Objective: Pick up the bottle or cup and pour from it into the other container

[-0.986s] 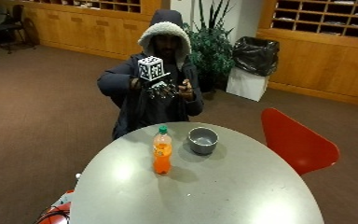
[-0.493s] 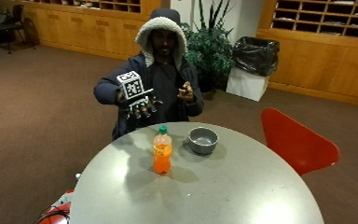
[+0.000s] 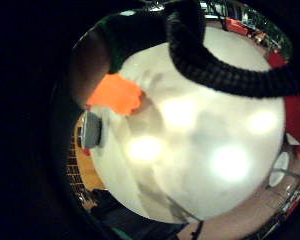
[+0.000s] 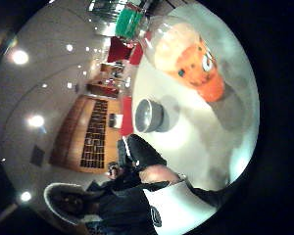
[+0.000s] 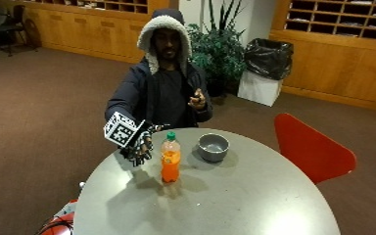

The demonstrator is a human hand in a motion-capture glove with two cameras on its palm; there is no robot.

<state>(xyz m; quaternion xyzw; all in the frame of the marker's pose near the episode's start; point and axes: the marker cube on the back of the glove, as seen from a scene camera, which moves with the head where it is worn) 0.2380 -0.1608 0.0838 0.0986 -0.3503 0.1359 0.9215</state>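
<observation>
An orange soda bottle [image 5: 170,164] with a green cap stands upright on the round grey table [image 5: 240,200]; it shows close in the thumb side palm view [image 4: 186,58] and as an orange patch in the little finger side palm view [image 3: 115,95]. A grey metal cup [image 5: 213,146] [image 4: 148,115] [image 3: 91,130] sits just right of the bottle, toward the person. My gloved right hand [image 5: 138,147] hovers just left of the bottle, fingers spread and pointing down, holding nothing and not touching it.
A red chair [image 5: 308,147] stands at the table's right side. The person's bare left hand [image 5: 197,100] is raised at chest height. A black-bagged bin [image 5: 265,68] and a plant [image 5: 217,49] stand behind.
My right hand has come down from chest height and forward to the table's edge, ending beside the bottle. The bottle and the cup have stayed put.
</observation>
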